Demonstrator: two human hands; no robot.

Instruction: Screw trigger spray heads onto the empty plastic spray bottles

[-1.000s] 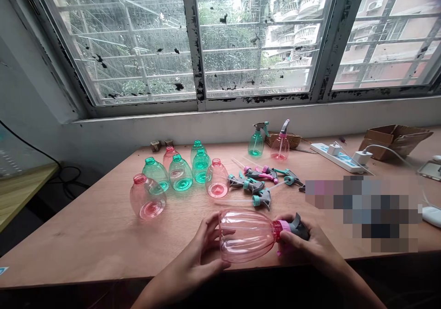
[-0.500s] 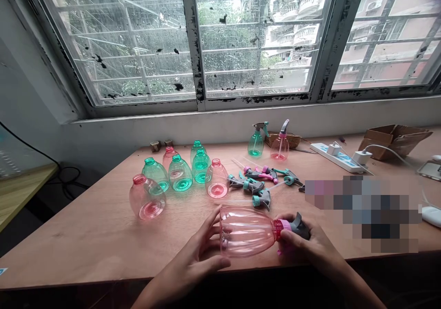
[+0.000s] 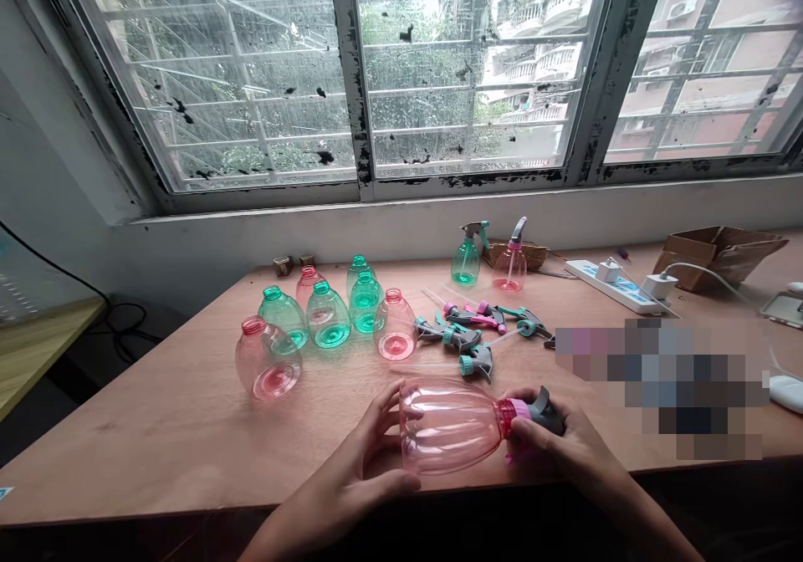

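A clear pink spray bottle (image 3: 448,424) lies sideways in the air near the table's front edge, its neck to the right. My left hand (image 3: 376,453) is curved round its base, fingers behind and thumb in front. My right hand (image 3: 558,436) grips the grey and pink spray head (image 3: 544,411) seated on the neck. Just beyond the bottle, several loose trigger spray heads (image 3: 477,363) in teal, pink and grey lie in a heap with their thin tubes. Left of them stand several headless green bottles (image 3: 329,324) and pink bottles (image 3: 395,328).
At the back, a green bottle (image 3: 465,263) and a pink bottle (image 3: 509,269) stand with spray heads fitted. A white power strip (image 3: 611,288) with plugs and an open cardboard box (image 3: 708,257) are at the right. A blurred patch hides part of the table there.
The held bottle has turned a little about its long axis, and its base end has dipped slightly. Both hands stay almost in the same place.
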